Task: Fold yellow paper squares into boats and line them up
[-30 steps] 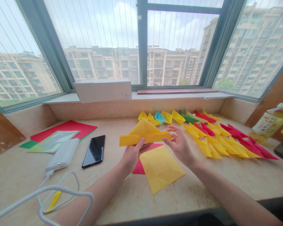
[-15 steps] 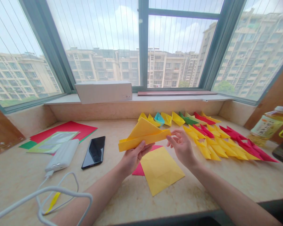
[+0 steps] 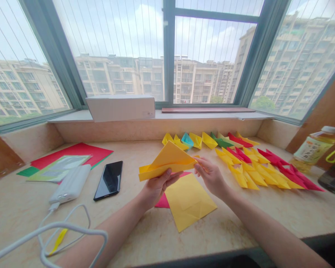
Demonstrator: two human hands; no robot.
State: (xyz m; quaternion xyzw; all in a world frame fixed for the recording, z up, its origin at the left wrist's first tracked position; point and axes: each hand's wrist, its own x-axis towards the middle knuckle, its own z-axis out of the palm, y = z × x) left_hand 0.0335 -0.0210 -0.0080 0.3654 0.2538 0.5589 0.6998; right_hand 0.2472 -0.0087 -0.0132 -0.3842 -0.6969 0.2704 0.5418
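A folded yellow paper (image 3: 167,160), triangular with a long flat base, hangs in the air above the stone counter (image 3: 145,238). My left hand (image 3: 156,187) grips its lower edge from beneath, thumb on the front. My right hand (image 3: 210,175) pinches the paper's right tip between thumb and fingers. Under both hands lies a flat yellow sheet (image 3: 188,201) over a red sheet (image 3: 163,201). To the right, rows of finished paper boats (image 3: 257,165) in yellow, red, green and blue cover the counter.
A black phone (image 3: 109,179) and a white power bank (image 3: 71,183) with a white cable (image 3: 58,230) lie at the left. Red and green sheets (image 3: 69,158) are stacked behind them. A white box (image 3: 121,107) sits on the sill. A bottle (image 3: 312,149) stands far right.
My right hand went from open beside the folded paper to pinching its right tip. The paper's left end has tilted down slightly.
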